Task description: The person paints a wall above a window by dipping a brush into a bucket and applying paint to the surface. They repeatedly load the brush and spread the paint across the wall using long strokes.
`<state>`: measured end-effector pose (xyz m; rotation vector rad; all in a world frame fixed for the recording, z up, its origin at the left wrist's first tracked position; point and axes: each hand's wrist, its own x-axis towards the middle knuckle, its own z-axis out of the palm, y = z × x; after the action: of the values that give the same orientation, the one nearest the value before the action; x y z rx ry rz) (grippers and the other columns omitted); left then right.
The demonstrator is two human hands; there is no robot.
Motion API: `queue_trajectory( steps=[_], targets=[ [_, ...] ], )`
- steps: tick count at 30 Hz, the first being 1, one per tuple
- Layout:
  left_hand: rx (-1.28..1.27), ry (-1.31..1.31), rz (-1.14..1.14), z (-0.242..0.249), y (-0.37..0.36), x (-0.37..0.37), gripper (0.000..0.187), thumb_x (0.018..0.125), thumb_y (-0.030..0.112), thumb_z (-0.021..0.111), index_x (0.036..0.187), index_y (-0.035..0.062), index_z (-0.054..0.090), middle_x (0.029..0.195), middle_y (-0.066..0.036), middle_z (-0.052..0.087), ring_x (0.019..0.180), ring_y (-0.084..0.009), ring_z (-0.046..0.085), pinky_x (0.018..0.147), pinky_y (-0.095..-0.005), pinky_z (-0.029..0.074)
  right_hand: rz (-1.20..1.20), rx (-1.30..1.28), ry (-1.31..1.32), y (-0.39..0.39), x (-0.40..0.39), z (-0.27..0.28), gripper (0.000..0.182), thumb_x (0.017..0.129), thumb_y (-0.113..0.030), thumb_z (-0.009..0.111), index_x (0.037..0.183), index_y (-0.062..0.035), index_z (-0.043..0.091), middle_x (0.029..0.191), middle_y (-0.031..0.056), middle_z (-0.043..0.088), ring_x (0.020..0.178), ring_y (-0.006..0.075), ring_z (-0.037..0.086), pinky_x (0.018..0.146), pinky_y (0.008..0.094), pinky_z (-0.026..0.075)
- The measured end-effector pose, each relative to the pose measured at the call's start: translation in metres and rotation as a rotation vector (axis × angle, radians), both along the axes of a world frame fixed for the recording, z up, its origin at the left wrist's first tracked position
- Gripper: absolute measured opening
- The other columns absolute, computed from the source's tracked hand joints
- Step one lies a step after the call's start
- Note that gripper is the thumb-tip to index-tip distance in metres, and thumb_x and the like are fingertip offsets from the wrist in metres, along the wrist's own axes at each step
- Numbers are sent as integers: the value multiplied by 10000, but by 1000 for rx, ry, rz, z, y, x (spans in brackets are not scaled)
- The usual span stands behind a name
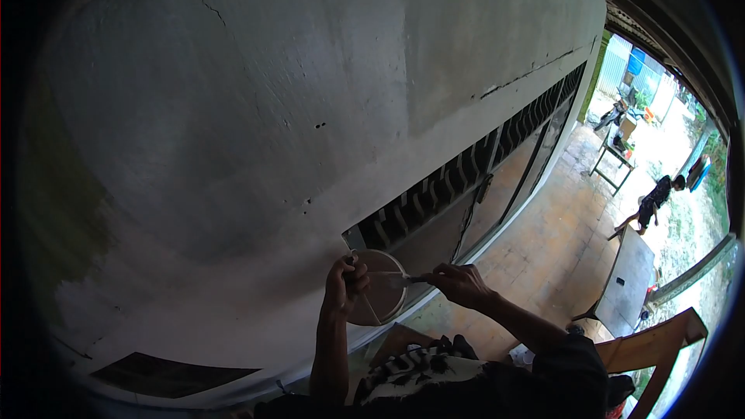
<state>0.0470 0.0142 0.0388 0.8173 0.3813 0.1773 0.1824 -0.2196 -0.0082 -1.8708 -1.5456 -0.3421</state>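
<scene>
My left hand is closed around a dark grip at the left edge of a round, pale-rimmed pail. Thin pale lines cross the pail's round face, and its contents are too dim to make out. On the other side, my right hand grips the dark handle of what looks like a paintbrush. The brush's end meets the pail's right rim. Both hands are in front of the grey wall, which has darker and lighter patches, a crack and small holes.
A barred window opening runs along the wall behind the pail. To the right are a tiled floor, a grey table, a wooden chair close by, and a person in dark clothes. A small stand is farther off.
</scene>
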Motion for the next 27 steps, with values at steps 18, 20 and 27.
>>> queue_trajectory(
  steps=[18, 20, 27],
  targets=[
    [30, 35, 88, 21, 1, -11, 93, 750, 171, 409, 838, 145, 427, 563, 51, 214, 425, -75, 185, 435, -245, 233, -291, 481, 288, 32, 60, 97, 343, 838, -3, 552, 1167, -94, 585, 939, 118, 615, 845, 221, 616, 719, 321, 484],
    [32, 39, 82, 21, 2, -13, 98, 746, 171, 410, 839, 145, 425, 562, 50, 212, 425, -75, 186, 436, -245, 236, -322, 593, 237, 43, 83, 147, 346, 858, -19, 535, 1195, -90, 568, 932, 122, 605, 834, 204, 599, 734, 305, 469],
    [46, 84, 192, 25, -3, -23, 100, 740, 173, 421, 826, 133, 454, 556, 54, 206, 402, -66, 172, 384, -225, 206, -375, 723, 104, 79, 134, 248, 362, 893, -65, 514, 1246, -138, 540, 831, 103, 579, 697, 168, 546, 659, 308, 448]
  ],
)
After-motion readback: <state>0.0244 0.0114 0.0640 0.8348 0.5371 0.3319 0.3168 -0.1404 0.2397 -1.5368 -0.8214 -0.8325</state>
